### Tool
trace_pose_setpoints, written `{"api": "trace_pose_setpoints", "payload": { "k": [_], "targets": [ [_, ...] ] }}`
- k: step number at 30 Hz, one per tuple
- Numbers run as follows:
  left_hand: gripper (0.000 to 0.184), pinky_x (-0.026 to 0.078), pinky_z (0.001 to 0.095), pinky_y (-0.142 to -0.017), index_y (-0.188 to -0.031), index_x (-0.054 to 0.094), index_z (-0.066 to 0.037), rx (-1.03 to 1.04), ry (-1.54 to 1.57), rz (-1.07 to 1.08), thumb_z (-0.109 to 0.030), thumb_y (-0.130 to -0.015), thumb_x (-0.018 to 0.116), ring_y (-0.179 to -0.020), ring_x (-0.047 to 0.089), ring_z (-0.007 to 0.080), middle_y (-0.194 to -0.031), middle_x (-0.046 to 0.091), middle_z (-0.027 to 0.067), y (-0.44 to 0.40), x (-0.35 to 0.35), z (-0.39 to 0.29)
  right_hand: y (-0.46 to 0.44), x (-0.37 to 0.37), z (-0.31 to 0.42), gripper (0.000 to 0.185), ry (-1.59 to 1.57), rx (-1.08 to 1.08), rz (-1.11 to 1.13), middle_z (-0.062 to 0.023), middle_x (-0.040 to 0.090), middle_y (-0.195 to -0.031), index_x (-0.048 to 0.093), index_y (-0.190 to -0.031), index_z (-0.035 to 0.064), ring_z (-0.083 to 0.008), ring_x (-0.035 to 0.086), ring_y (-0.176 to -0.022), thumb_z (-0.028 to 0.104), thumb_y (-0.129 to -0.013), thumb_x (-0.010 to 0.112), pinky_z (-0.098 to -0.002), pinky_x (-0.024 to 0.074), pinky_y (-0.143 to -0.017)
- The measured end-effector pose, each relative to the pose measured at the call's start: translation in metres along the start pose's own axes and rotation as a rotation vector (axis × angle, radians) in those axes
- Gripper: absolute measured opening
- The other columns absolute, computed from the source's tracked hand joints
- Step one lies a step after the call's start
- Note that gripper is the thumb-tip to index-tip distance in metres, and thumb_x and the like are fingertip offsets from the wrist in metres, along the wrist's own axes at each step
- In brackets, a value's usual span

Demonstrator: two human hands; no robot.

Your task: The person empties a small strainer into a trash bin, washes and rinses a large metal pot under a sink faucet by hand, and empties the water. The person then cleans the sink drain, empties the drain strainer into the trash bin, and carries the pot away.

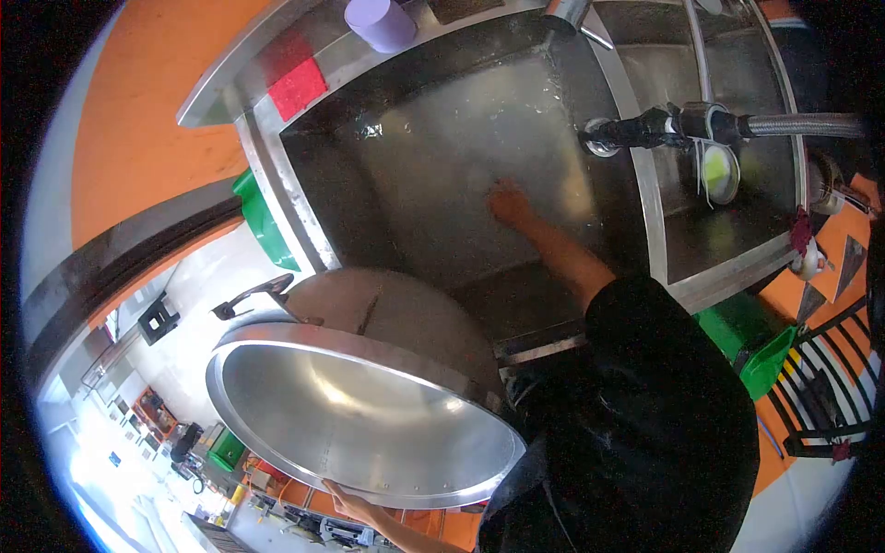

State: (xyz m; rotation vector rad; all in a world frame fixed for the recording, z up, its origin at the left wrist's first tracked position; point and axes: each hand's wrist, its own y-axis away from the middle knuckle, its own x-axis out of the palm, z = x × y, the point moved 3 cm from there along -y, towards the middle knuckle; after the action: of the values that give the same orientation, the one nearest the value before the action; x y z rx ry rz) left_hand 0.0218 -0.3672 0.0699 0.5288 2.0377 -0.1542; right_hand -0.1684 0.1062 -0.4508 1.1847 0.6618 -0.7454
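Note:
A large round metal pot (pixel 369 419) is tipped on its side against the sink's front edge, its bare inside facing me. A bracket-like handle (pixel 253 297) sticks out from its upper left side. My left hand (pixel 355 506) grips the pot's lower rim, with some fingers hidden behind it. Reaching over the pot, my right hand (pixel 510 205) dips into cloudy water (pixel 461 138) in the deep metal sink (pixel 300 198). Its fingers are under the surface and blurred, so whether they hold anything cannot be made out.
A red cloth (pixel 297 88) and a purple cup (pixel 380 24) rest on the sink's ledge. A faucet with a braided hose (pixel 802 125) crosses the right side. Beyond the divider is a second basin (pixel 682 221). Green bins (pixel 749 346) and a black rack (pixel 834 387) stand at right.

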Motion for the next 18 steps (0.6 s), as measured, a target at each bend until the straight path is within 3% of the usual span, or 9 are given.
{"api": "trace_pose_setpoints", "payload": {
  "k": [1, 4, 7, 13, 16, 18],
  "targets": [
    [0.068, 0.052, 0.0496, -0.097, -0.134, 0.058, 0.002, 0.006, -0.010, -0.005, -0.052, -0.092, 0.058, -0.111, 0.060, 0.0333, -0.129, 0.061, 0.0203, 0.001, 0.000, 0.000, 0.003, -0.003, 0.003, 0.027, 0.039, -0.003, 0.035, -0.0186, 0.064, -0.121, 0.070, -0.110, 0.0019, -0.0348, 0.050, -0.127, 0.012, -0.086, 0.063, -0.0544, 0.0408, -0.105],
    [0.066, 0.052, 0.0490, -0.097, -0.134, 0.058, 0.002, 0.009, -0.011, -0.005, -0.049, -0.092, 0.059, -0.111, 0.061, 0.0321, -0.128, 0.061, 0.0190, -0.001, 0.000, -0.001, 0.009, 0.001, 0.002, 0.031, 0.053, -0.107, -0.169, -0.0174, 0.058, -0.134, 0.067, -0.118, 0.0036, -0.0381, 0.049, -0.129, 0.016, -0.089, 0.062, -0.0540, 0.0335, -0.112],
    [0.063, 0.051, 0.0483, -0.098, -0.134, 0.057, 0.002, -0.016, -0.010, 0.013, -0.047, -0.094, 0.058, -0.113, 0.060, 0.0321, -0.132, 0.060, 0.0192, -0.003, -0.001, 0.001, -0.031, 0.076, -0.010, 0.038, -0.029, 0.094, 0.003, -0.0141, 0.054, -0.140, 0.064, -0.125, 0.0048, -0.0394, 0.041, -0.136, 0.023, -0.092, 0.062, -0.0559, 0.0258, -0.116],
    [0.063, 0.044, 0.0472, -0.107, -0.138, 0.053, 0.001, 0.029, -0.097, 0.049, -0.047, -0.097, 0.052, -0.129, 0.052, 0.0337, -0.145, 0.049, 0.0214, -0.038, -0.017, 0.040, 0.017, -0.009, 0.006, 0.050, -0.052, 0.027, 0.058, -0.0113, 0.038, -0.155, 0.051, -0.142, 0.0070, -0.0375, 0.025, -0.147, 0.033, -0.099, 0.050, -0.0564, 0.0117, -0.120],
    [0.065, 0.041, 0.0468, -0.110, -0.138, 0.051, 0.002, -0.003, -0.103, 0.047, -0.049, -0.098, 0.051, -0.133, 0.049, 0.0334, -0.147, 0.046, 0.0215, -0.035, -0.015, 0.035, -0.034, 0.058, 0.005, 0.055, 0.024, 0.175, 0.094, -0.0083, 0.030, -0.160, 0.043, -0.149, 0.0113, -0.0338, 0.022, -0.149, 0.037, -0.101, 0.045, -0.0548, 0.0095, -0.121],
    [0.067, 0.040, 0.0465, -0.112, -0.138, 0.051, 0.003, 0.013, -0.094, 0.038, -0.051, -0.098, 0.051, -0.133, 0.049, 0.0331, -0.147, 0.047, 0.0214, -0.028, -0.012, 0.029, -0.026, 0.019, 0.016, 0.058, 0.137, 0.162, 0.241, -0.0069, 0.029, -0.161, 0.038, -0.152, 0.0115, -0.0314, 0.023, -0.149, 0.039, -0.101, 0.044, -0.0541, 0.0086, -0.122]
  ]
}}
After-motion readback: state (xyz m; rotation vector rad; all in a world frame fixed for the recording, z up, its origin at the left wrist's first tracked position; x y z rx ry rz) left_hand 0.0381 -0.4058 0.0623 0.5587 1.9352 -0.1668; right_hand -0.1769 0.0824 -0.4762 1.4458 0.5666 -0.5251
